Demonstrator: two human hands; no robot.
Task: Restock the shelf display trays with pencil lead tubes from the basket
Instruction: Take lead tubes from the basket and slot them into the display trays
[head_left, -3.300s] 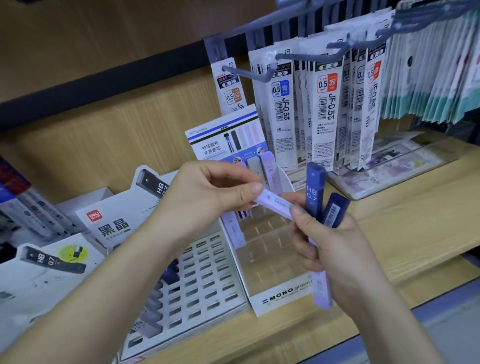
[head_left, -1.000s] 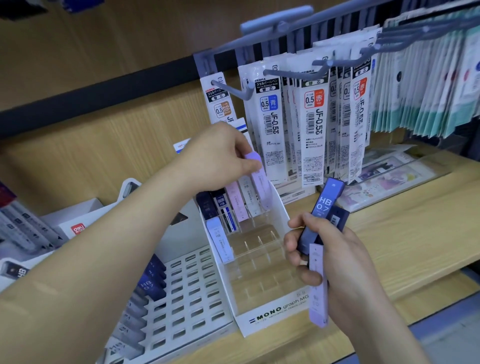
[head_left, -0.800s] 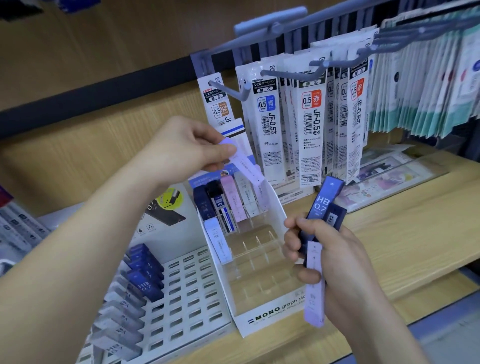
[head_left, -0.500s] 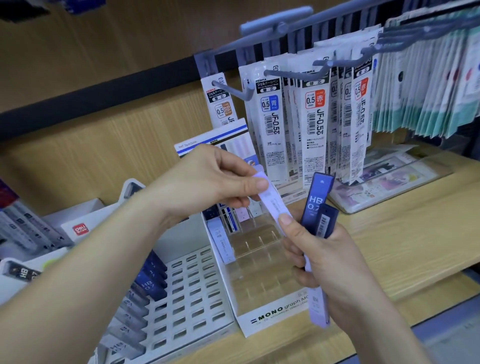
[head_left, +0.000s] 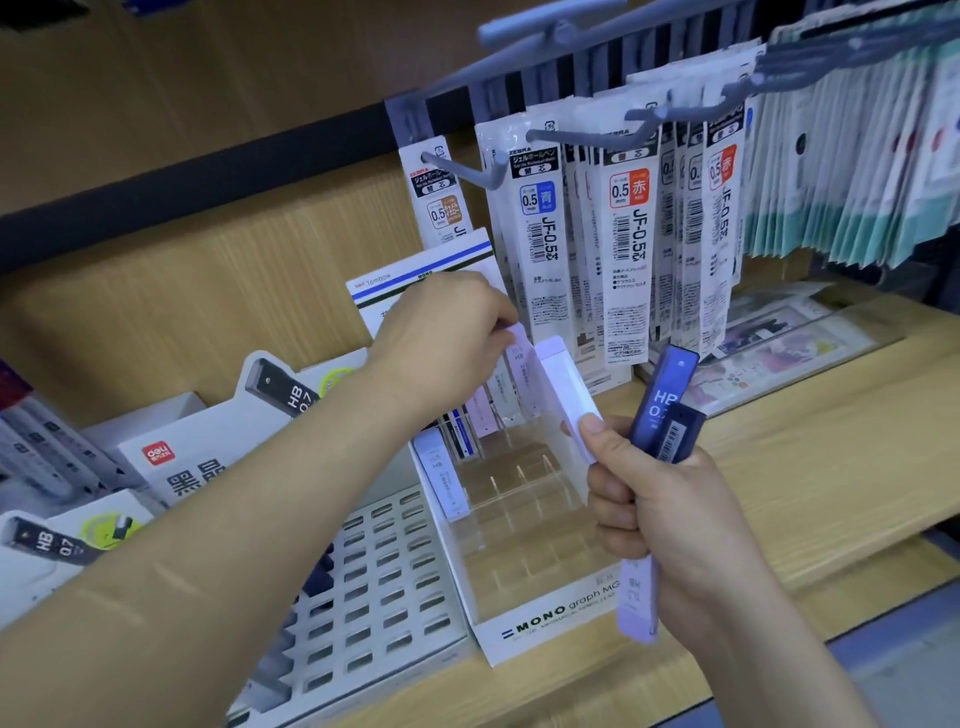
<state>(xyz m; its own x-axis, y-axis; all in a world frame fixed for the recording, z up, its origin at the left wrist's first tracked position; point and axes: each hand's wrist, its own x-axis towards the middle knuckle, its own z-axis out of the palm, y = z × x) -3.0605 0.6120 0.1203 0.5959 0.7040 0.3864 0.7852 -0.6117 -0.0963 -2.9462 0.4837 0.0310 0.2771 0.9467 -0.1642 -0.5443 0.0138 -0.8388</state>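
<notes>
Apparently L hand (head_left: 441, 338) pinches lilac tube (head_left: 519, 364) at MONO tray (head_left: 545, 618), fingers (head_left: 493, 306) half-hidden; R hand (head_left: 660, 519) grips other tubes (head_left: 662, 400).

1. Holds the bare left arm stretched forward from the lower left, wrist nearly straight.
2. Pinches the top of a tube (head_left: 519, 358) with the left hand (head_left: 441, 338), knuckles up, fingers (head_left: 496, 319) curled down.
3. Holds the bare right arm up from the lower right.
4. Grips a bundle of tubes (head_left: 662, 410) in the right hand (head_left: 670, 514), fingers wrapped round, thumb tip pressed high on one.
</notes>
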